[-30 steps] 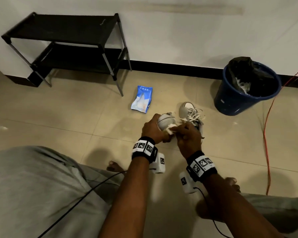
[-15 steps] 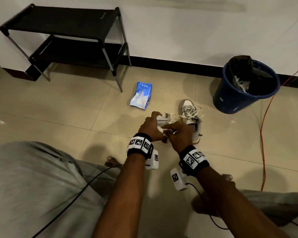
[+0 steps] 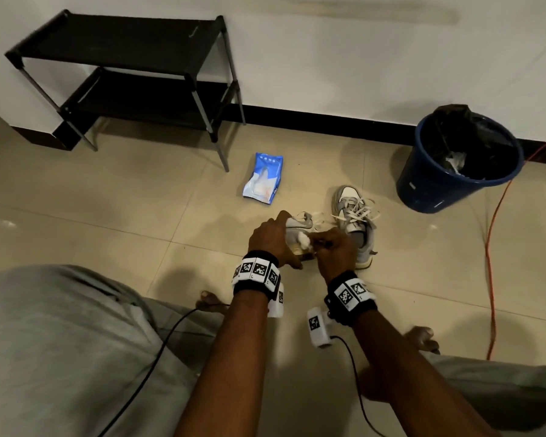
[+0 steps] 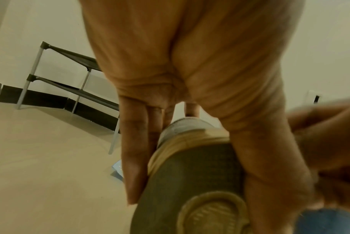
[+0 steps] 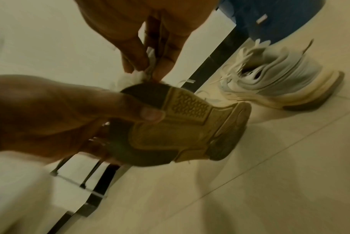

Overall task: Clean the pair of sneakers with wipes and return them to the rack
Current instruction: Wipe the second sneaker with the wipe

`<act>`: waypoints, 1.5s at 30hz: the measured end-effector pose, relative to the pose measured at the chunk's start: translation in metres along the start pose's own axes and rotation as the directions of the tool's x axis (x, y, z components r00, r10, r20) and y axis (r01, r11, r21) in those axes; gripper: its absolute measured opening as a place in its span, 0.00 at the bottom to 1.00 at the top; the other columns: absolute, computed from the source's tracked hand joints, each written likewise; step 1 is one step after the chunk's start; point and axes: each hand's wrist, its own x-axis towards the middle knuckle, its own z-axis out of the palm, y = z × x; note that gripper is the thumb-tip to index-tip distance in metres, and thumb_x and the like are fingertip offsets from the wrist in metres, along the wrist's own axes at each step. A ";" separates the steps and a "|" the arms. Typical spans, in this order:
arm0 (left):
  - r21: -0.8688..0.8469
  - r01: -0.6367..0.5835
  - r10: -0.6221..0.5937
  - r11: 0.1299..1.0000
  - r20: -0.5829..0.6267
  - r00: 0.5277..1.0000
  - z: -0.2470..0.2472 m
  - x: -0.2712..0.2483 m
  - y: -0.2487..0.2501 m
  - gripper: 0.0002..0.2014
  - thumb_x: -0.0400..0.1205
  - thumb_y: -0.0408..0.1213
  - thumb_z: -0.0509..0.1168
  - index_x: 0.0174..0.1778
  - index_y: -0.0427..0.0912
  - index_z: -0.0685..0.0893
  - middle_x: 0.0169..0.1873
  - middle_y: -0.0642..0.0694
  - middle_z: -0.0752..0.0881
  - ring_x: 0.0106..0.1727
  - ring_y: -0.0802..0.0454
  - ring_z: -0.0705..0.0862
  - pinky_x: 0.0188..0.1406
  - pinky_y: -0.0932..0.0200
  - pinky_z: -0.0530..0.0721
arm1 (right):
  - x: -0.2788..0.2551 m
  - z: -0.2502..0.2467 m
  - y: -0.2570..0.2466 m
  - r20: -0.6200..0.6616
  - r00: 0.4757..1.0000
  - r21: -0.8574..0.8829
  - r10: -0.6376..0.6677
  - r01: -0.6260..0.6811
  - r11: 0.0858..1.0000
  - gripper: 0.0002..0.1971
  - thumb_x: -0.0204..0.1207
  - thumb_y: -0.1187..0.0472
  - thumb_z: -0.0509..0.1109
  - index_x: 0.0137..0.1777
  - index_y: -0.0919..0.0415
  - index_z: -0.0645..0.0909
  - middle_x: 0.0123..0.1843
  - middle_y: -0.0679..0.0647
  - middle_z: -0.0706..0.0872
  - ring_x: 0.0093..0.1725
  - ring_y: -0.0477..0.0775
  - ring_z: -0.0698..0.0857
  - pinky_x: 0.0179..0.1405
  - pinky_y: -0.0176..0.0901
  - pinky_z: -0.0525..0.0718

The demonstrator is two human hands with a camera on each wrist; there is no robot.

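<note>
My left hand (image 3: 273, 239) grips the lifted sneaker (image 3: 300, 227), toe pointing far, sole down-near; my right hand (image 3: 334, 250) pinches a wipe (image 3: 304, 238) at its right side. Second sneaker (image 3: 356, 222) on floor, right.

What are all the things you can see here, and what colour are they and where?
Held sneaker: one, grey and white with a tan sole, lifted above the floor.
Other sneaker: one, grey and white, on the floor beside the bin.
Wipe: one, white, crumpled against the held sneaker.
Wipes pack: one, blue, on the floor in front of the rack.
Rack: one, black, two shelves, against the wall.
Bin: one, blue with a black liner, by the wall.
Cable: one, orange, along the floor on the right.
Left hand: one, grips the held sneaker.
Right hand: one, pinches the wipe.
</note>
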 end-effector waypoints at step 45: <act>-0.033 0.014 -0.018 0.999 -0.122 0.992 0.018 -0.008 0.027 0.31 0.66 0.47 0.78 0.62 0.47 0.72 0.47 0.44 0.88 0.50 0.37 0.87 0.39 0.54 0.74 | 0.008 0.000 -0.014 0.025 0.981 -0.117 -0.191 0.193 0.974 0.08 0.69 0.58 0.76 0.48 0.51 0.91 0.34 0.45 0.78 0.33 0.43 0.76 0.33 0.31 0.73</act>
